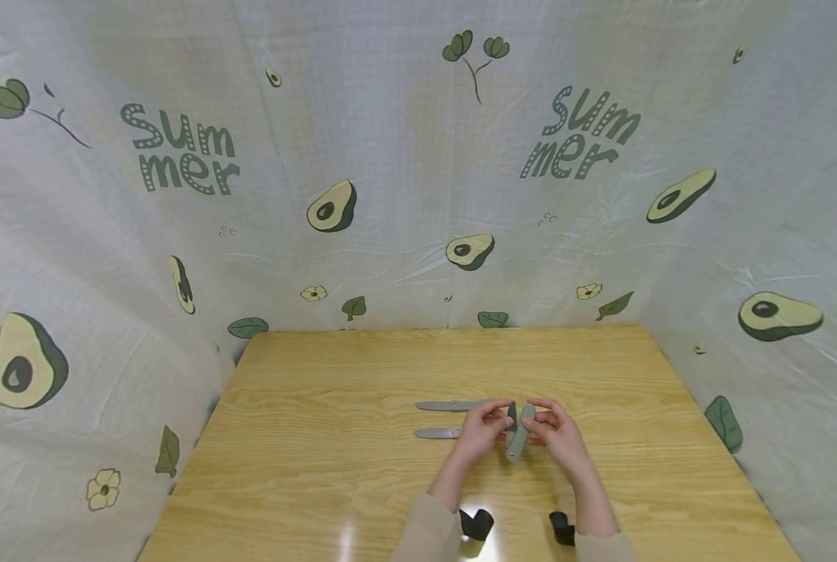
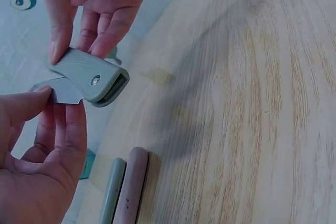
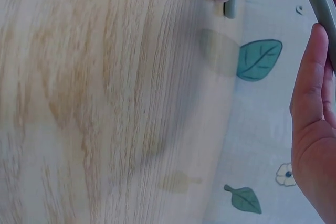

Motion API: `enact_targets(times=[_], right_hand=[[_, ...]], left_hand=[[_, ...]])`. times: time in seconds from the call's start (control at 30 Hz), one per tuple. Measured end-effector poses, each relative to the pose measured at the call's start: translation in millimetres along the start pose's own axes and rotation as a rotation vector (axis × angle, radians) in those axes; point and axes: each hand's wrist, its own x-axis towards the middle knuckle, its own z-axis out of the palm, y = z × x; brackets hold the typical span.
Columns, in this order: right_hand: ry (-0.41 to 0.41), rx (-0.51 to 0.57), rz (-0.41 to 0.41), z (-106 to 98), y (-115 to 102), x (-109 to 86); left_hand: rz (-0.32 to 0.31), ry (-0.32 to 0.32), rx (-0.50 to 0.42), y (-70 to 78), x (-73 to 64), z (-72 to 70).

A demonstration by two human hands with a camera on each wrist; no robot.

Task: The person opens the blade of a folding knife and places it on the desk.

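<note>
A folding knife with a grey-green handle [image 2: 92,72] is held above the table, its blade [image 2: 66,92] partly swung out. My left hand [image 1: 484,429] pinches the blade between thumb and fingers. The handle is gripped by my right hand [image 1: 560,437], with the thumb on one side and fingertips on the other. In the right wrist view only the edge of the green handle [image 3: 318,1] shows beside my right fingers. Two more knives, an upper one [image 1: 450,406] and a lower one [image 1: 436,433], lie unfolded to the left, partly hidden by my left hand.
A pink knife handle [image 2: 132,182] and a green knife handle [image 2: 112,190] lie side by side on the wooden table [image 1: 306,460]. Cloth printed with avocados [image 1: 332,207] encloses the back and sides. Black pieces [image 1: 476,524] sit by my wrists.
</note>
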Motion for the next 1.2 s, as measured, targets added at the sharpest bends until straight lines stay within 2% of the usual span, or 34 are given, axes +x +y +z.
enact_targets(times=[0.17,0.47,0.7,0.97,1.2], right_hand=[[0.000,0.037,0.000,1.8,0.6,-1.2],[0.016,0.108,0.003,3.0,-5.4,-5.1],[0.070,0.202,-0.049,10.3,-13.0,-8.6],[0.137,0.323,-0.067,21.1,-23.2,-13.8],[0.252,0.485,-0.070,33.6,-29.2,-16.5]], left_hand=[[0.020,0.040,0.013,-0.6,-1.0,-6.8],[0.057,0.147,-0.072,10.6,-3.4,-20.2],[0.062,0.213,-0.192,19.8,-6.9,-28.9],[0.079,0.276,-0.312,31.8,-13.3,-35.9],[0.109,0.341,-0.441,37.7,-18.3,-36.2]])
